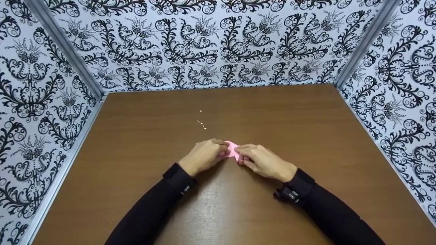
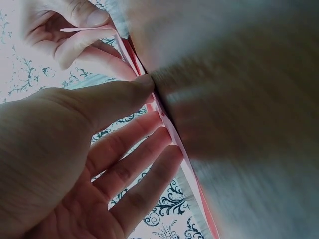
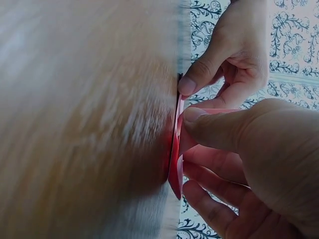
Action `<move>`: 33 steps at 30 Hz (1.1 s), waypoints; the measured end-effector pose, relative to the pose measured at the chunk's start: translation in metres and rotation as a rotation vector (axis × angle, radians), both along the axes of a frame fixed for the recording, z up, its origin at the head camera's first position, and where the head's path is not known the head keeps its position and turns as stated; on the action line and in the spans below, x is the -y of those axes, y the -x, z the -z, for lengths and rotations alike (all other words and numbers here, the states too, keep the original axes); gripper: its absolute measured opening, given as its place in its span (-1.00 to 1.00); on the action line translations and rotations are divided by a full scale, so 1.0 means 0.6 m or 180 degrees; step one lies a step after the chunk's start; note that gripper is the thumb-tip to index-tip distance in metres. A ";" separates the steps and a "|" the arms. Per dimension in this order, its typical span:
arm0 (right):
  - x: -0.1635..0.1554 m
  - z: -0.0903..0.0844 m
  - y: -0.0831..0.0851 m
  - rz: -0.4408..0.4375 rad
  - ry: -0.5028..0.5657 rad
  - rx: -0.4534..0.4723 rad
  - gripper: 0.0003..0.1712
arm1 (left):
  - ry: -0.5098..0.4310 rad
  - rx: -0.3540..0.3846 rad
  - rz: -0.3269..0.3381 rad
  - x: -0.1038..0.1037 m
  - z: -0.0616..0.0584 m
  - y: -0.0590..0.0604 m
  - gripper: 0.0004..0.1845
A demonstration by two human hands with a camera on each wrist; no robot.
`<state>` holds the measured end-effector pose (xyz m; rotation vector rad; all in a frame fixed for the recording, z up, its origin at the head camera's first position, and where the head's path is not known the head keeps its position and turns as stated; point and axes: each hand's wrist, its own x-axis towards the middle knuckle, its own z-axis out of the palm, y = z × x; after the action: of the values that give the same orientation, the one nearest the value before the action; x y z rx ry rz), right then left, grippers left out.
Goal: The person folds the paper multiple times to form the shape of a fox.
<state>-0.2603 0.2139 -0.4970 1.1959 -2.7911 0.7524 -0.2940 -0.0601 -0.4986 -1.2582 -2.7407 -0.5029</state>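
Three patterned walls (image 1: 218, 44), white with black scrollwork, box in a brown table (image 1: 306, 136) on the left, far and right sides. Both arms in black sleeves (image 1: 160, 204) reach in from the near edge and meet at the table's middle. Left hand (image 1: 204, 156) lies left of centre, thumb tip pressing down and fingers loosely extended against the paper (image 1: 233, 149); from the left wrist view the thumb (image 2: 114, 97) bears on the sheet's edge at the tabletop, fingers nearly straight beneath. Right hand (image 1: 264, 161) sits just right of it, touching the same sheet; right wrist view shows thumb (image 3: 214, 127) and curled fingers pinching a raised fold of it. Paper is pink, small, folded, lying flat on the table between the two hands, mostly hidden by fingertips in the head view; its exact shape cannot be told. Few pale specks (image 1: 201, 123) lie on the wood just beyond the hands, toward the far wall.
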 end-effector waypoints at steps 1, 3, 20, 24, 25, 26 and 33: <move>0.001 0.001 0.000 -0.0009 -0.0001 -0.0002 -0.58 | 0.0003 0.0004 -0.0007 0.000 0.000 0.000 -0.86; 0.002 0.002 0.001 -0.0018 -0.0009 -0.0008 -0.57 | 0.0009 -0.0010 -0.0001 0.000 0.000 -0.001 -0.87; 0.007 0.000 0.004 -0.0057 0.0034 0.0043 -0.53 | 0.0012 -0.0053 0.0003 0.003 -0.005 -0.002 -0.85; 0.007 0.003 0.004 -0.0051 0.0014 0.0033 -0.55 | 0.0032 -0.0011 -0.0002 0.001 -0.006 -0.003 -0.84; 0.007 0.004 0.004 -0.0047 0.0000 0.0026 -0.54 | 0.0032 0.0001 -0.0002 0.001 -0.005 -0.004 -0.84; 0.007 0.005 0.003 -0.0043 -0.0011 0.0018 -0.53 | 0.0037 0.0008 -0.0006 0.001 -0.005 -0.004 -0.84; 0.010 0.007 0.000 -0.0012 -0.0071 0.0020 -0.48 | -0.0006 -0.0013 -0.0004 0.001 0.000 -0.003 -0.86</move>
<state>-0.2601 0.2079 -0.5012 1.2049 -2.8104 0.7283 -0.2923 -0.0605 -0.4984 -1.2555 -2.7367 -0.5021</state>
